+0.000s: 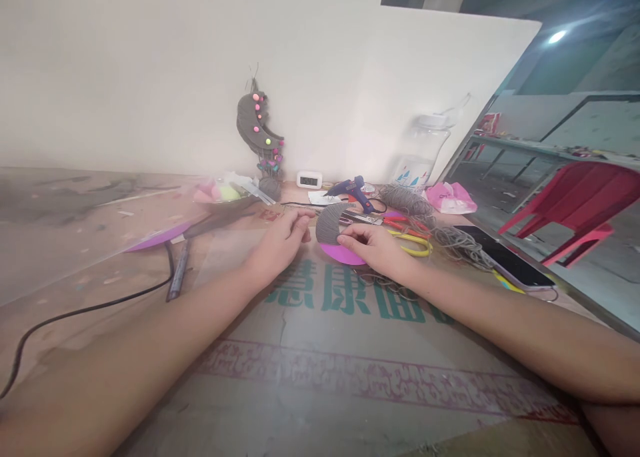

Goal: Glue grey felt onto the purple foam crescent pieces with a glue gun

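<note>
A crescent (331, 225), partly wrapped in grey yarn with its lower part bare purple, is pinched between the thumb and fingers of my right hand (367, 243). Just left of it, my left hand (293, 233) has its fingers curled together close to the crescent's edge; whatever they hold is too small to make out. Loose grey yarn (387, 285) trails on the printed board beneath my right wrist.
Behind lie a blue glue gun (356, 191), yellow-handled scissors (417, 245), red-handled pliers (400, 223) and a white clock (309, 179). A bottle (420, 153), grey yarn bundles (407, 200) and a phone (515, 260) are rightward. A decorated crescent (254, 123) hangs ahead; a marker (179, 270) lies left.
</note>
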`<state>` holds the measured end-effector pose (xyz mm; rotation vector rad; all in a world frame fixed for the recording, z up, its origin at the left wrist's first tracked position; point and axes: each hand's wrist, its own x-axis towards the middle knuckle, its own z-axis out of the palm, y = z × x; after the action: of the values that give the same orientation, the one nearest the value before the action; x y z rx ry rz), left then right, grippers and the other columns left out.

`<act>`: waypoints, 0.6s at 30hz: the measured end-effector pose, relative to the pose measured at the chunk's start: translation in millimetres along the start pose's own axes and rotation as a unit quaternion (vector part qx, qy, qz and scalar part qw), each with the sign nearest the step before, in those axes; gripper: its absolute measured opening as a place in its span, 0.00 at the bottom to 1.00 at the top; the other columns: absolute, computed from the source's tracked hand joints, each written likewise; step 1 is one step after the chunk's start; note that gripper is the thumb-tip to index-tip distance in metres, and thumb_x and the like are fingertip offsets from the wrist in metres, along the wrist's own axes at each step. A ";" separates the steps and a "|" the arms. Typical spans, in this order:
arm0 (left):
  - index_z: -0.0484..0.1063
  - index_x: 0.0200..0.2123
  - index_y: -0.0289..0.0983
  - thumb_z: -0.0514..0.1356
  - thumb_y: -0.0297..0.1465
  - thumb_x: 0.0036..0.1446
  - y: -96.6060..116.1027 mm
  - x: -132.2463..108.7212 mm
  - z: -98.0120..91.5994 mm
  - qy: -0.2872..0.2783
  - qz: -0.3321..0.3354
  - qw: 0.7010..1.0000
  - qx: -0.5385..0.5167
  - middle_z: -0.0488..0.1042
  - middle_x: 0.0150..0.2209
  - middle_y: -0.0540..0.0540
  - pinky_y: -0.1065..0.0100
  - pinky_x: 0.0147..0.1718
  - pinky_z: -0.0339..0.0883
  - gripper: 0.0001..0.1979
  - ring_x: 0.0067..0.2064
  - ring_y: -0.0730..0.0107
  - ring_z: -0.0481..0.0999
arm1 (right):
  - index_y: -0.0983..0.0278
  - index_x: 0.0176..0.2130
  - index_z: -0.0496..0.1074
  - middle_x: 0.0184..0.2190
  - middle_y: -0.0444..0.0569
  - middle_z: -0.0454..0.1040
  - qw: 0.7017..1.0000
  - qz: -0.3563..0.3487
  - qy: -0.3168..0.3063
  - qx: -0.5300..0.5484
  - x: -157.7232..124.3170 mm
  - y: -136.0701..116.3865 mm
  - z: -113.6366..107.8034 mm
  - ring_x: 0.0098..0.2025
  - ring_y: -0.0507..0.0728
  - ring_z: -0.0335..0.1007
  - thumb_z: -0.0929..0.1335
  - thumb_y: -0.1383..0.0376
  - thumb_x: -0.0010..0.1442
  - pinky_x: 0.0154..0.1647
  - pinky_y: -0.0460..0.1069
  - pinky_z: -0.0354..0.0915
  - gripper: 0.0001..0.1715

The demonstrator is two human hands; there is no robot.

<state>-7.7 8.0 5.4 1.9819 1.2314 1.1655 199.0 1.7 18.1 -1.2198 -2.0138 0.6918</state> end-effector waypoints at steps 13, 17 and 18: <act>0.60 0.55 0.39 0.55 0.31 0.54 9.0 -4.7 3.0 -0.028 0.084 0.995 0.044 0.69 0.39 0.47 0.65 0.46 0.62 0.23 0.42 0.67 0.69 | 0.66 0.30 0.72 0.22 0.42 0.62 1.000 -0.016 -0.008 -0.007 0.9 1.7 0.8 0.24 0.49 0.53 0.65 0.54 0.56 0.26 0.46 0.53 0.17; 0.59 0.56 0.39 0.49 0.30 0.59 7.1 -3.8 2.7 -0.037 0.083 0.996 0.011 0.72 0.37 0.47 0.65 0.45 0.62 0.21 0.42 0.68 0.71 | 0.66 0.29 0.71 0.21 0.42 0.62 1.000 -0.016 -0.010 -0.003 0.5 1.5 1.0 0.24 0.49 0.53 0.65 0.54 0.56 0.25 0.46 0.52 0.17; 0.59 0.56 0.40 0.47 0.30 0.60 7.0 -3.4 2.4 -0.035 0.077 0.996 0.002 0.72 0.37 0.47 0.65 0.46 0.62 0.20 0.42 0.68 0.71 | 0.66 0.29 0.71 0.21 0.42 0.62 1.000 -0.016 -0.010 -0.004 0.3 1.1 0.9 0.24 0.49 0.53 0.65 0.54 0.56 0.25 0.46 0.53 0.17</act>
<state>-3.2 1.9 8.3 2.1331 1.0622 1.1559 198.8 2.3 16.8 -1.1877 -2.0496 0.6843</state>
